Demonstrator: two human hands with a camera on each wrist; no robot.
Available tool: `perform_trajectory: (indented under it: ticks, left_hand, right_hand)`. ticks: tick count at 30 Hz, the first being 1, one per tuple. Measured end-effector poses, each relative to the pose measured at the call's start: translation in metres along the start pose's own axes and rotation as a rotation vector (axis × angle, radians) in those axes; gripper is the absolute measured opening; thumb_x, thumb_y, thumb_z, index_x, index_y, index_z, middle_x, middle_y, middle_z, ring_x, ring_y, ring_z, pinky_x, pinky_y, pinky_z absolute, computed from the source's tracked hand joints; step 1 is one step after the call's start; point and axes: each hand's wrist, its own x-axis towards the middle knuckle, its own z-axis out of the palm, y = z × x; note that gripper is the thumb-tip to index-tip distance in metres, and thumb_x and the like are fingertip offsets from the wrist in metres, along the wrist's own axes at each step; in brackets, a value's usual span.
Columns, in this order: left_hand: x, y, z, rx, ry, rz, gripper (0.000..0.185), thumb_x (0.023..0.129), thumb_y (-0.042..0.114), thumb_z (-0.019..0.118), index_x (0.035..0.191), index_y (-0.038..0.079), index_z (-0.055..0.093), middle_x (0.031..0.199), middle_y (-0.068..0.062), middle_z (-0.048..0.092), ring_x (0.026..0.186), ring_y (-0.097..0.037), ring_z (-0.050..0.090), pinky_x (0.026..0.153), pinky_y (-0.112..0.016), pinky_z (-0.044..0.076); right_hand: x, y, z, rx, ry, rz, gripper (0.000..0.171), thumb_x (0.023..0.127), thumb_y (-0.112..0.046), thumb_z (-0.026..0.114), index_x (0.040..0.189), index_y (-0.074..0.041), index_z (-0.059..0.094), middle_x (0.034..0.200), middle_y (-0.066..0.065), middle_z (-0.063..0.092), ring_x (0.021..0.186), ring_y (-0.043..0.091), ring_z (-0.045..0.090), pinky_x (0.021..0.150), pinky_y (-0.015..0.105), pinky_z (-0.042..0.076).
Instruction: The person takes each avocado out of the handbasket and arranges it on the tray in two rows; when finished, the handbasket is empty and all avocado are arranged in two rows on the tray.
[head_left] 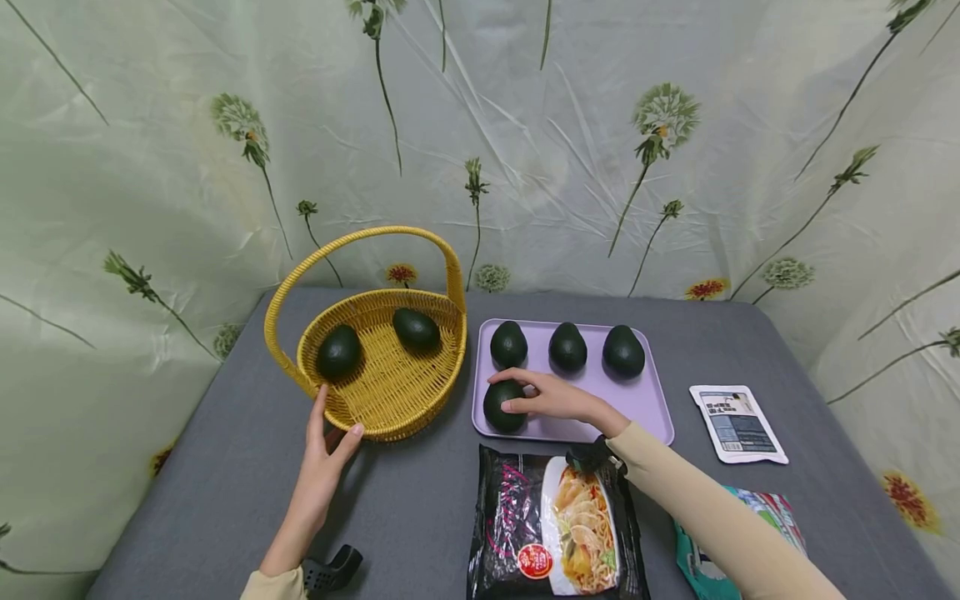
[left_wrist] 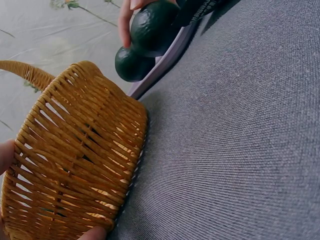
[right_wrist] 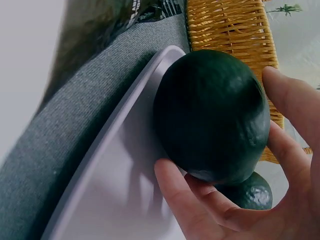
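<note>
My left hand (head_left: 324, 462) holds the near left side of a yellow woven basket (head_left: 393, 400), its thumb and fingers spread along the rim. Two dark green avocados lie in the basket, one at the left (head_left: 340, 352) and another at the back (head_left: 417, 331). Over the front left corner of a lilac tray (head_left: 573, 431), my right hand (head_left: 551, 395) grips an avocado (right_wrist: 210, 117) between thumb and fingers. Three more avocados stand along the tray's back: left (head_left: 509, 344), middle (head_left: 567, 347) and right (head_left: 623, 352).
A black noodle packet (head_left: 558, 533) lies in front of the tray. Right of the tray is a white flat packet (head_left: 738, 423); a teal packet (head_left: 705, 562) is partly hidden by my right sleeve. Behind the grey table (head_left: 420, 517) hangs a flower-patterned cloth (head_left: 555, 192).
</note>
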Motion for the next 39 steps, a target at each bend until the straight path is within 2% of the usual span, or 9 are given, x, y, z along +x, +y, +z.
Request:
perform_trajectory:
  ticks: [3,9,13,16,23,26,29,32,39]
  left_hand:
    - [0.0,0.001,0.0,0.008,0.004,0.002,0.08,0.1,0.025,0.053,0.154,0.031,-0.005,0.157,-0.006,-0.009,0.136,-0.042,0.018,0.1,-0.06,0.028]
    - [0.0,0.0,0.0,0.01,0.002,0.005,0.08,0.1,0.025,0.053,0.154,0.031,-0.005,0.157,-0.006,-0.009,0.136,-0.043,0.018,0.099,-0.06,0.028]
    - [0.0,0.0,0.0,0.004,-0.002,0.009,0.08,0.1,0.024,0.053,0.154,0.031,-0.005,0.157,-0.006,-0.009,0.136,-0.043,0.017,0.099,-0.06,0.027]
    - [0.0,-0.001,0.0,0.001,-0.002,0.009,0.08,0.1,0.024,0.053,0.154,0.031,-0.005,0.157,-0.006,-0.009,0.136,-0.043,0.018,0.099,-0.06,0.027]
    - [0.0,-0.001,0.0,-0.002,-0.001,0.009,0.08,0.1,0.025,0.053,0.154,0.032,-0.005,0.156,-0.007,-0.009,0.136,-0.043,0.019,0.099,-0.059,0.027]
    - [0.0,0.0,0.0,0.003,0.001,0.01,0.08,0.1,0.025,0.053,0.154,0.031,-0.005,0.156,-0.007,-0.009,0.136,-0.043,0.018,0.099,-0.059,0.027]
    - [0.0,0.0,0.0,0.008,0.0,0.008,0.08,0.1,0.025,0.053,0.154,0.031,-0.006,0.157,-0.006,-0.01,0.136,-0.044,0.018,0.099,-0.06,0.027]
    - [-0.001,0.0,-0.001,0.01,-0.002,0.008,0.081,0.1,0.025,0.053,0.154,0.031,-0.007,0.156,-0.007,-0.011,0.136,-0.044,0.017,0.099,-0.061,0.027]
    - [-0.001,0.001,0.0,0.009,0.003,0.0,0.08,0.1,0.026,0.053,0.154,0.032,-0.005,0.157,-0.006,-0.01,0.136,-0.043,0.018,0.1,-0.06,0.027]
  right_hand:
    - [-0.001,0.001,-0.001,0.035,0.003,0.022,0.046,0.095,-0.02,0.062,0.137,-0.007,0.049,0.117,0.013,0.057,0.082,0.015,0.055,0.077,0.042,0.052]
    - [-0.002,0.005,-0.002,0.004,0.007,0.027,0.047,0.095,-0.023,0.062,0.139,-0.011,0.048,0.094,0.004,0.059,0.07,0.012,0.047,0.07,0.031,0.047]
    - [-0.004,0.006,-0.003,-0.014,0.01,0.016,0.047,0.095,-0.024,0.061,0.139,-0.013,0.049,0.114,0.006,0.058,0.072,0.012,0.048,0.068,0.029,0.044]
    - [-0.005,0.005,-0.003,-0.008,0.011,0.009,0.046,0.095,-0.023,0.061,0.138,-0.012,0.049,0.116,0.01,0.057,0.073,0.013,0.048,0.069,0.03,0.045]
    - [-0.006,0.005,-0.004,0.008,0.011,0.009,0.046,0.096,-0.018,0.061,0.139,-0.01,0.048,0.087,0.005,0.057,0.067,0.014,0.042,0.068,0.031,0.041]
    - [-0.006,0.005,-0.005,-0.006,0.025,0.014,0.045,0.095,-0.019,0.061,0.138,-0.01,0.049,0.097,0.008,0.06,0.074,0.017,0.049,0.069,0.032,0.042]
    - [-0.007,0.004,-0.008,-0.026,0.053,0.021,0.044,0.095,-0.021,0.062,0.137,-0.011,0.051,0.116,0.014,0.059,0.095,0.025,0.058,0.076,0.035,0.047]
    - [-0.008,0.002,-0.014,-0.041,0.088,0.017,0.043,0.094,-0.023,0.063,0.135,-0.012,0.053,0.13,0.018,0.053,0.113,0.034,0.055,0.085,0.043,0.047]
    - [-0.005,-0.005,-0.031,-0.067,0.16,-0.003,0.041,0.094,-0.023,0.062,0.133,-0.011,0.055,0.124,0.023,0.055,0.107,0.036,0.059,0.086,0.049,0.045]
